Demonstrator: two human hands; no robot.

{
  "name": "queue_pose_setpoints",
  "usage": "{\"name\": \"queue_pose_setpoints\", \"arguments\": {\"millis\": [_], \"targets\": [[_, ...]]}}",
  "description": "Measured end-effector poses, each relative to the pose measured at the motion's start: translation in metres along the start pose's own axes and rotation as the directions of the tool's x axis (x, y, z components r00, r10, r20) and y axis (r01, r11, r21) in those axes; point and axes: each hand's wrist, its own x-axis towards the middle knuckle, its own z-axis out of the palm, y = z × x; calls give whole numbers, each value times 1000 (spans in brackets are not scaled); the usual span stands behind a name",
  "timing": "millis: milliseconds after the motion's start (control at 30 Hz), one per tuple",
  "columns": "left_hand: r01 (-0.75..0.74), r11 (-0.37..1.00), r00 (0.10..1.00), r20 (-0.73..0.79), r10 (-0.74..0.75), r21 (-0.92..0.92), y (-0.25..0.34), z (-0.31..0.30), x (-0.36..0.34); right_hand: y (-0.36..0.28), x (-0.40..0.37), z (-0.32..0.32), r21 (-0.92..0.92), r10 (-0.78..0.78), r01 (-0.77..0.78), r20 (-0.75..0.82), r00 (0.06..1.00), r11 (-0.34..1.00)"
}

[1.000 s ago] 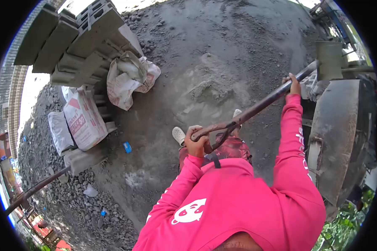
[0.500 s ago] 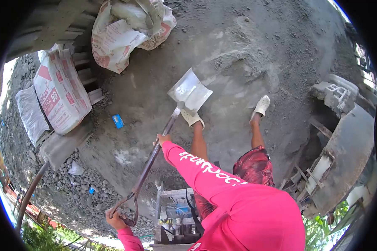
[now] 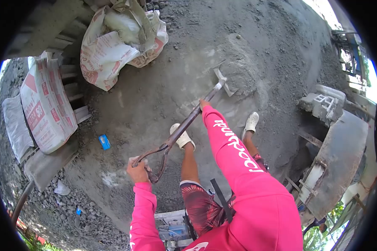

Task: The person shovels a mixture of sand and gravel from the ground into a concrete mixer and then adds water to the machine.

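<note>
A shovel (image 3: 184,137) slants across the middle, its blade (image 3: 225,80) pushed against the edge of a low grey pile of sand-like material (image 3: 244,69). Part of the blade is hidden in or behind the pile. My left hand (image 3: 139,169) is closed around the grip at the shovel's handle end. Farther down, close above the blade, my right hand (image 3: 204,104) wraps round the shaft. Both arms wear pink sleeves. My feet, in pale clogs (image 3: 182,136), stand on either side below the pile.
An opened cement sack (image 3: 109,56) stands at upper left, with a full cement bag (image 3: 46,108) below it. Near them lie a second shovel (image 3: 50,165), a small blue packet (image 3: 104,142) and gravel (image 3: 88,213). A rusty metal drum-like piece (image 3: 343,154) sits at right.
The shovel has swung forward and right; its blade went from above my foot to the pile's edge. Both hands moved up and right with it, keeping hold.
</note>
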Motion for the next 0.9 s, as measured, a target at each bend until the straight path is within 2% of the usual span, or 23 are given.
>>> {"name": "queue_pose_setpoints", "arguments": {"millis": [67, 133, 233, 300, 367, 467, 500, 567, 633, 700, 733, 800, 900], "targets": [[8, 999, 1000, -15, -9, -34, -33, -12, -1, 16, -8, -4, -31, 10, -9, 10, 1000, 999], [10, 998, 1000, -28, -11, -59, -43, -19, -8, 24, -23, -7, -157, -84, 73, -65, 994, 985], [-29, 999, 997, -77, 27, -26, -46, -28, -44, 28, -56, -23, -216, -44, 36, -36, 998, 976], [-68, 998, 994, -83, 68, -2, -39, -36, -72, 62, -44, -16, -194, -150, 127, -109, 983, 973], [-45, 998, 994, -101, 41, -38, -29, -41, -110, 45, -88, -46, -82, -124, 132, 103, 987, 988], [-100, 995, 989, -113, 98, -16, -13, -39, -179, 22, -152, -95, 46, -115, 111, 100, 988, 993], [-106, 994, 986, -132, 103, -18, -8, -36, -204, 11, -172, -119, 55, -131, 126, 104, 986, 990], [-187, 982, 980, -71, 185, -28, -3, -29, -250, -29, -223, -179, 175, -94, 71, 125, 988, 982], [-203, 979, 978, -54, 202, -25, 12, -7, -301, -51, -241, -237, 179, -142, 125, 84, 986, 976], [-222, 974, 975, 18, 223, -52, 16, 14, -338, -90, -266, -314, 131, -124, 108, 116, 986, 985], [-216, 976, 976, 32, 216, -14, 26, 32, -356, -117, -287, -358, 203, -150, 136, 56, 987, 970], [-235, 971, 969, 91, 230, 40, 42, 68, -383, -161, -323, -440, 84, -227, 233, -74, 971, 969], [-341, 940, 889, 323, 324, -6, 67, 148, -401, -208, -341, -555, 237, -321, 376, -238, 917, 896]]}}
